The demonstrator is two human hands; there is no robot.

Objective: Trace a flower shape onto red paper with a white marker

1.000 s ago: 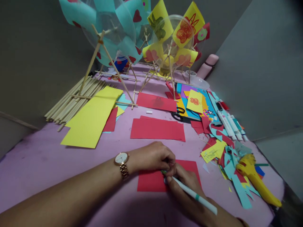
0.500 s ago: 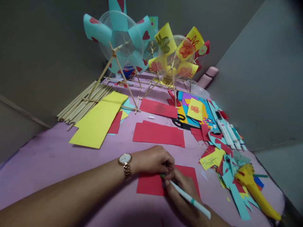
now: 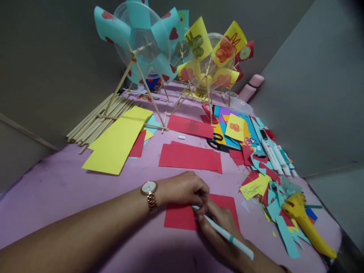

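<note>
In the head view, my right hand (image 3: pixel 220 223) grips a white marker (image 3: pixel 227 236) with a green band. Its green end points up-left at a red paper rectangle (image 3: pixel 179 217) lying on the table. My left hand (image 3: pixel 189 189), with a gold watch (image 3: pixel 149 187) on the wrist, curls over the paper's upper edge. Its bent fingertips meet the right fingertips; whether they hold anything is hidden. The hands cover the paper's middle, so any drawing there is out of sight. Beyond lie stacked red strips (image 3: pixel 190 157) and a red strip with a dark drawing (image 3: pixel 190 126).
Pinwheels of blue (image 3: pixel 160 32) and yellow (image 3: pixel 224 49) paper stand on stick frames at the back. Left are sticks (image 3: pixel 99 121) and yellow paper (image 3: pixel 119 140). Right are scissors (image 3: pixel 214 143), markers (image 3: pixel 273 157), paper scraps (image 3: pixel 274 204) and a yellow glue gun (image 3: pixel 307 223).
The whole scene sits slightly higher in the picture as the view tilts down. Both hands stay on the red paper, and the marker is held in nearly the same pose.
</note>
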